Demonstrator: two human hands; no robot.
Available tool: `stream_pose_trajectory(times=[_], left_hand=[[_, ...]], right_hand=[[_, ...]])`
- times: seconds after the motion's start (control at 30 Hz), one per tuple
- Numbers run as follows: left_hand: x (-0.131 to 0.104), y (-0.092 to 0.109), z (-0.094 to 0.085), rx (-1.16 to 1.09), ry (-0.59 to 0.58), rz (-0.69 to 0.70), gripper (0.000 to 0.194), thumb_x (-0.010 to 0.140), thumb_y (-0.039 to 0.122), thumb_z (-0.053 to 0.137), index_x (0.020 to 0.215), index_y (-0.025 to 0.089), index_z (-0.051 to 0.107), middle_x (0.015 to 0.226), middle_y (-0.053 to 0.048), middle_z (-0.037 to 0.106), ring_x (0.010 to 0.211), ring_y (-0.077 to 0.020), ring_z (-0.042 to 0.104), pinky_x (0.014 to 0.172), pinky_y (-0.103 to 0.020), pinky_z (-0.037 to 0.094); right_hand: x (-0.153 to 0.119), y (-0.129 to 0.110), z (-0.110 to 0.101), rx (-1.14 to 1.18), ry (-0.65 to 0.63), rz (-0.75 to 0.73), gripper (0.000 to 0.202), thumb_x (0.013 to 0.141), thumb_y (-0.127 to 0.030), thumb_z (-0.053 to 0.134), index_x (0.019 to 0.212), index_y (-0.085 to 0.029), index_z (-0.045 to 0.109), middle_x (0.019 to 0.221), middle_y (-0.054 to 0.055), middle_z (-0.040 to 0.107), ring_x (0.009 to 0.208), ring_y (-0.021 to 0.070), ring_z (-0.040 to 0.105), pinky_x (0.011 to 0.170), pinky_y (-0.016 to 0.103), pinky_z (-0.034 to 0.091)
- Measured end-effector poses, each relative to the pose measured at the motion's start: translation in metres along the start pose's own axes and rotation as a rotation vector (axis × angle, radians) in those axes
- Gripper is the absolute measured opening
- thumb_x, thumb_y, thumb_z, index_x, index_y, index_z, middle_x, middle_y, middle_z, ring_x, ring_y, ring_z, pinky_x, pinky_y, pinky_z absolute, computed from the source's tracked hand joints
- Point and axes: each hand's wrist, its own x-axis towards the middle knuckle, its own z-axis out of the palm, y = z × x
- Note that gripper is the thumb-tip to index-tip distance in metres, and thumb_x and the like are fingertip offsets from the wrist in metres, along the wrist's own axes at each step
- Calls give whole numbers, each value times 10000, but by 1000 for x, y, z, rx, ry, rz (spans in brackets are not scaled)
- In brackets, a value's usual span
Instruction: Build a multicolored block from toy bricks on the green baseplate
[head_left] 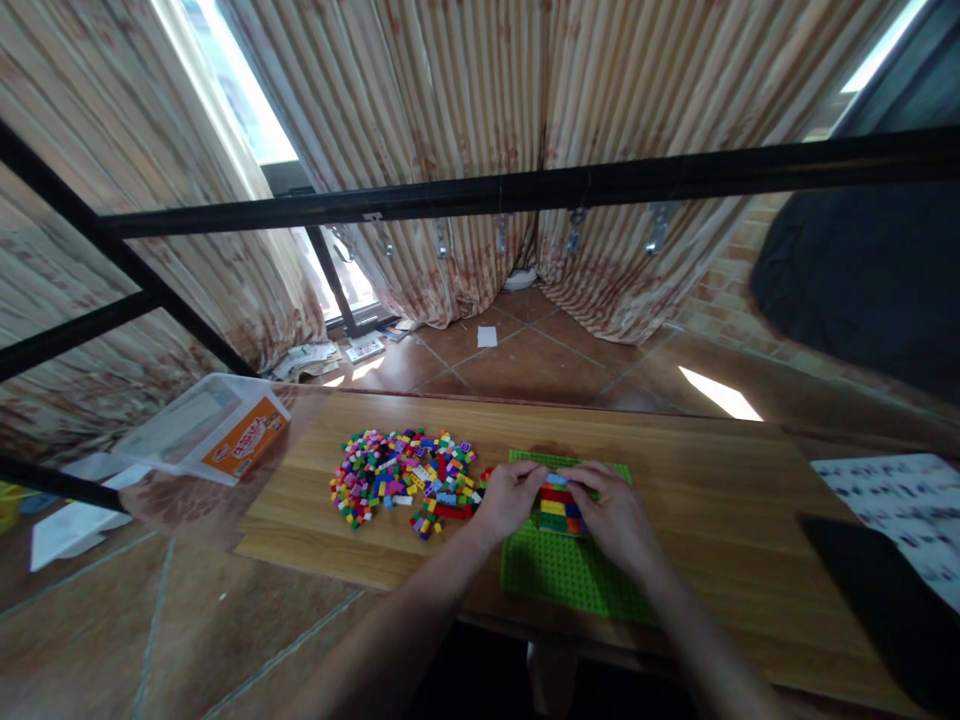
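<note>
A green studded baseplate (577, 575) lies on the wooden table in front of me. On it sits a small block of toy building bricks (553, 507) in rows of red, yellow, green, blue and orange. A light blue brick (556, 480) shows along its far edge. My left hand (514, 500) is closed at the far left corner of this build, its thumb and fingertips pinched together. My right hand (611, 515) closes over the far right corner, fingers bent onto the bricks. The fingers hide part of what they grip.
Left of the baseplate a heap of loose multicoloured bricks (397, 475) spreads over the wooden table (720, 510). A clear plastic box (202, 425) with an orange label stands farther left. At the right lie a printed sheet (900, 500) and a dark flat object (870, 590). A black metal bar (480, 197) crosses beyond the table.
</note>
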Motion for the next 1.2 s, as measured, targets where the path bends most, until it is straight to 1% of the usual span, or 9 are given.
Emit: stream_pose_trajectory(times=[0.17,0.3,0.37,0.5,0.63,0.73,0.9,1.0,1.2], left_hand=[[-1,-2,3,-34,17,-17,345,857,401,505,726,142,691,652,6,589,628,-120,496,579,-213,408],[-2,-1,3,-35,20,-13,335,855,397,512,750,141,701,672,3,614,638,-125,519,600,-220,419],[-2,-2,3,-21,17,-2,335,861,393,510,751,142,704,670,3,617,637,-125,522,598,-221,419],[-2,-3,1,32,1,25,339,875,383,497,755,151,714,669,-1,634,651,-133,538,600,-222,428],[-3,-3,0,14,-1,23,311,867,371,513,829,160,739,766,-22,702,720,-158,599,666,-242,471],[-4,-4,1,-15,11,19,290,853,362,536,868,162,746,817,-35,723,759,-169,625,699,-250,487],[-4,-6,1,-20,2,15,316,863,379,533,831,150,748,758,-22,712,699,-154,605,648,-241,476],[-5,-6,2,-14,12,25,320,867,383,537,829,150,753,745,-17,712,693,-153,607,648,-242,476],[-5,-8,5,-110,66,18,292,851,361,573,934,152,759,899,-55,750,796,-186,660,735,-277,523]], right_hand=[[-2,8,3,170,39,152,339,854,-470,508,896,-227,741,957,63,718,899,221,634,848,373,471],[-2,15,6,237,40,284,395,817,-536,542,858,-201,747,881,59,730,804,220,647,756,349,484],[-2,16,7,270,41,315,405,793,-553,565,841,-197,751,852,58,731,778,220,647,733,344,487],[-2,16,7,315,56,314,385,760,-549,606,817,-200,758,861,60,737,797,226,652,754,352,490],[-4,16,7,350,44,299,381,763,-546,610,846,-207,761,901,63,740,842,231,656,787,356,490],[-6,16,7,358,45,290,379,767,-545,607,858,-211,761,923,65,737,861,233,652,806,359,488],[-5,16,6,340,37,312,357,768,-522,607,836,-206,758,884,59,737,819,227,652,769,349,489],[-3,18,6,329,22,315,359,766,-521,608,832,-202,757,879,58,739,821,229,653,777,353,486],[-4,18,6,355,30,327,351,771,-512,612,855,-207,762,920,61,744,851,233,661,791,358,493]])
